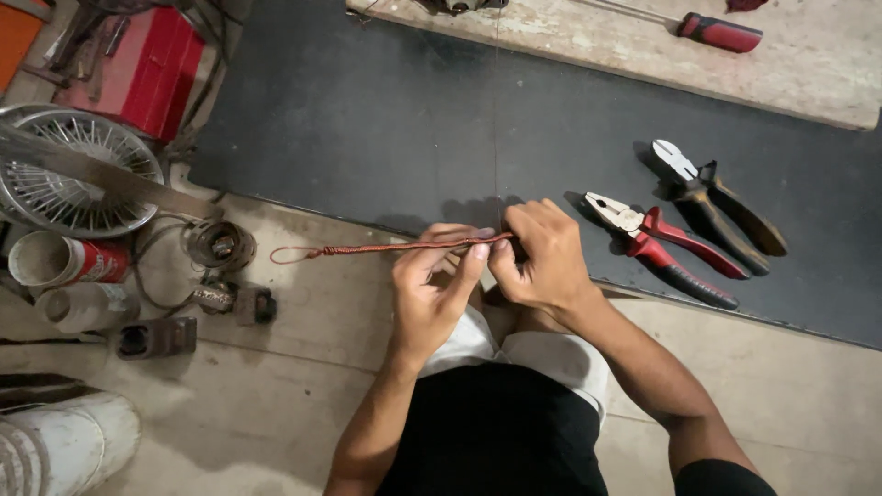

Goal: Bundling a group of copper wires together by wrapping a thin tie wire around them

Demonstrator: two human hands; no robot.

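A thin reddish-brown twisted wire (367, 248) lies almost level in front of me, with a small loop at its left end. My left hand (436, 285) pinches it near its right end between thumb and fingers. My right hand (542, 257) grips the same end just to the right, fingers curled around it. Both hands touch each other over my lap. A very thin strand (497, 101) runs straight up from the hands toward the bench at the top.
On the dark mat (367, 119) lie red-handled pliers (666, 248) and black-handled cutters (712, 197) to the right. A red-handled screwdriver (719, 32) rests on the wooden board. At left stand a fan grille (78, 174), cans (64, 262), metal parts (220, 248) and a red box (152, 69).
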